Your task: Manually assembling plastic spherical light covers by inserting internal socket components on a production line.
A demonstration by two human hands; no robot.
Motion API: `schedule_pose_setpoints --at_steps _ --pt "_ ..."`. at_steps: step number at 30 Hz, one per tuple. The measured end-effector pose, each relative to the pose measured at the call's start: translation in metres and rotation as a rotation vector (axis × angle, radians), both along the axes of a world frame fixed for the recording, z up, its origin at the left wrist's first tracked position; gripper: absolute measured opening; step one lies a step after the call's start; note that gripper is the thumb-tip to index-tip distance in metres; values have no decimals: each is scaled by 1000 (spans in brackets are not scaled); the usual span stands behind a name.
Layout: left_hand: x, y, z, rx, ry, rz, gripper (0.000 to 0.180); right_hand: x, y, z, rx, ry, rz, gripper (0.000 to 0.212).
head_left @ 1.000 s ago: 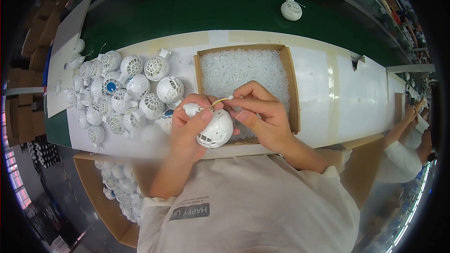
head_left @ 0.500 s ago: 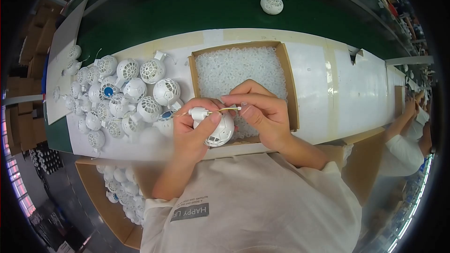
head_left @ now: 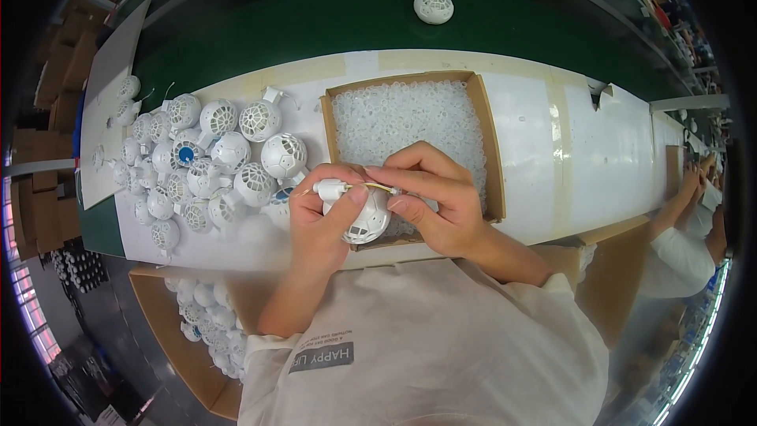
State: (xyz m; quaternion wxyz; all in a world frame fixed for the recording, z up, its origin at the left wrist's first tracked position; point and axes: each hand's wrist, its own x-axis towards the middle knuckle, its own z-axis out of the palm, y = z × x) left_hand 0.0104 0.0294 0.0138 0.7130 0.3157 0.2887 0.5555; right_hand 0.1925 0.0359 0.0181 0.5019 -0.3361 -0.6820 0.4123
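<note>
My left hand is closed round a white ball-shaped plastic housing with cut-out openings and a short white neck. A thin wire, yellow and dark, leaves the neck and runs to the right over the ball. Thumb and fingers of my right hand pinch the wire's far end near a small white plug. Whether a small clear piece is also between those fingertips I cannot make out. Both hands are over the near part of a shallow cardboard box filled with small clear rings.
Many similar white balls lie heaped on the white table to the left. A lone ball sits on the green conveyor belt beyond. A carton of balls stands at lower left. At far right a co-worker's arm shows.
The lone ball on the green belt has shifted to the left. My right fingers have drawn slightly closer to the ball along the wire, and the plug shows less.
</note>
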Motion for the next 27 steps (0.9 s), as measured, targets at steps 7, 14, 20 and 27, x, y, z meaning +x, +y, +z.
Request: schedule_pose_setpoints --at_steps 7,14,20,27 --pt "-3 -1 -3 -41 1 -63 12 -4 -2 2 75 -78 -66 33" --pt "-2 -1 1 202 320 -85 15 -2 -2 3 67 -124 -107 30" --pt "3 -2 8 307 468 -76 17 12 0 8 -111 -53 34 28" --pt "0 -1 18 401 613 -106 19 16 -5 17 -123 -88 -41 28"
